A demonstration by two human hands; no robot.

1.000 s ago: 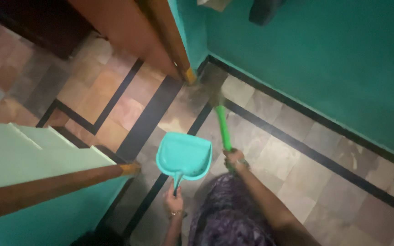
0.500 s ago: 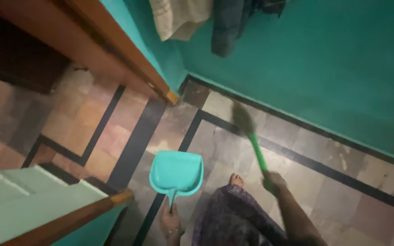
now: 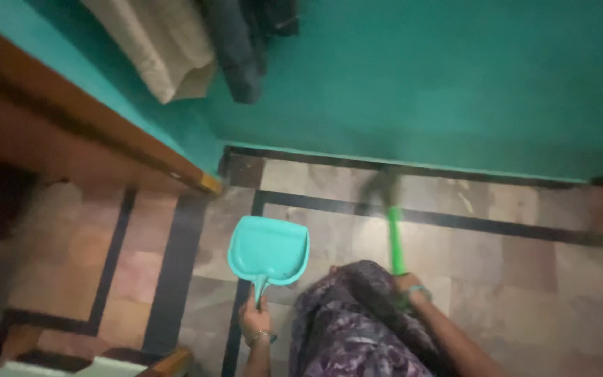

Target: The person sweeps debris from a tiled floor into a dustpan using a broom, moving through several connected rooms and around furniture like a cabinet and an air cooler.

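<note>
Two hands work together: the left hand grips the teal dustpan low to catch dirt, while the right hand wraps around the green broom for sweeping.

tiled floor under me, dim light. pale stone squares on this side, cut by black inlay bands that run along the green wall and turn a corner near the door frame. past the doorway the tiles go warmer, reddish-brown. the bristle end of my broom touches the floor close to the wall, blurred. nothing else i can tell lying on it.
</note>
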